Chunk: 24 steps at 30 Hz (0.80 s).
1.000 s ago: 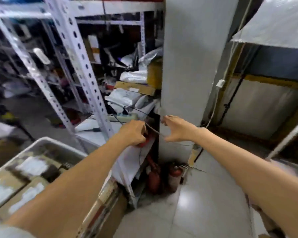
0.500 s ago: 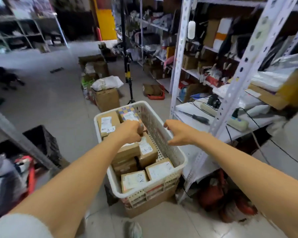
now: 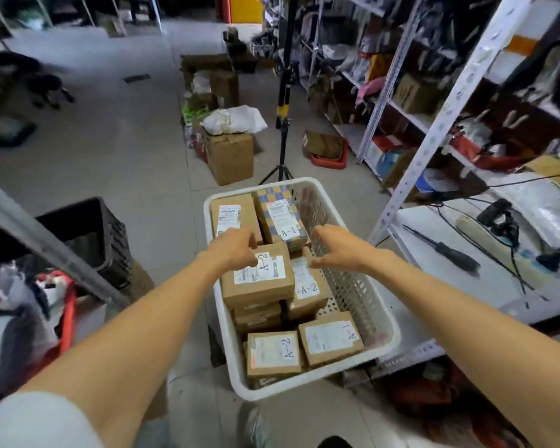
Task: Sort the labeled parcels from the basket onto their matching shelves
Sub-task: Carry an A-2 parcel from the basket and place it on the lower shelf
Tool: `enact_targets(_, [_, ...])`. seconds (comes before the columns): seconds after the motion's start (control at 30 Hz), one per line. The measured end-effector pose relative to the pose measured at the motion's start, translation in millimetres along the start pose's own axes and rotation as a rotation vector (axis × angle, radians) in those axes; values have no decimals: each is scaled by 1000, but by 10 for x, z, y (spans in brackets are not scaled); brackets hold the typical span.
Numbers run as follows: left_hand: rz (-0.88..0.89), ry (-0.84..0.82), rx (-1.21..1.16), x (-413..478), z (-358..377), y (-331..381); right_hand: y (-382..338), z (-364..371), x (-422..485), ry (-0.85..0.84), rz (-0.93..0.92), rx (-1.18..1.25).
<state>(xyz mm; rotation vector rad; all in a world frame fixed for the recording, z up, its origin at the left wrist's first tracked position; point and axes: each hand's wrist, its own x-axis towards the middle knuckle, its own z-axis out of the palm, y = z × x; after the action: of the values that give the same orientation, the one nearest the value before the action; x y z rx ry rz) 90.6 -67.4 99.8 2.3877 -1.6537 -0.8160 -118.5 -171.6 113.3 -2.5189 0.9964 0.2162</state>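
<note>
1 basket [image 3: 353, 295], 3 A-2 parcels [image 3: 259, 279] [image 3: 307, 287] [image 3: 274, 354], 2 A-1 parcels [image 3: 282, 221] [image 3: 330, 339], 2 hands [image 3: 235, 248] [image 3: 337, 247]

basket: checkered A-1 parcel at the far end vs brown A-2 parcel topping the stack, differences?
Wrap: the checkered A-1 parcel has a blue-and-yellow check pattern; the brown A-2 parcel is plain cardboard.
Place: A-1 lies at the far end of the basket; A-2 tops a stack mid-basket.
Contact: the left hand sits at A-2's far corner, not on A-1.
Both carry white labels with a marked code.

White basket [image 3: 362, 305] holds cardboard parcels [image 3: 257, 276] labeled A-1, A-2.
</note>
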Motion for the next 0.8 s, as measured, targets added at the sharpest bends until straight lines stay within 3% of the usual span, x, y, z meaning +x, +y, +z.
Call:
enact_targets(0.27, [-151, -76, -98, 334, 501, -221, 376, 392, 572, -168, -23, 39])
enact_targets(0.5, [-392, -148, -227, 386, 1118, -387, 521, 971, 1244, -258, -129, -99])
enact_targets(0.63, [-458, -87, -301, 516, 1334, -471, 470, 1329, 1570, -288, -207, -173])
enact_targets(0.8, [-668, 190, -545, 626, 1535, -412, 466, 1581, 1641, -140, -323, -439])
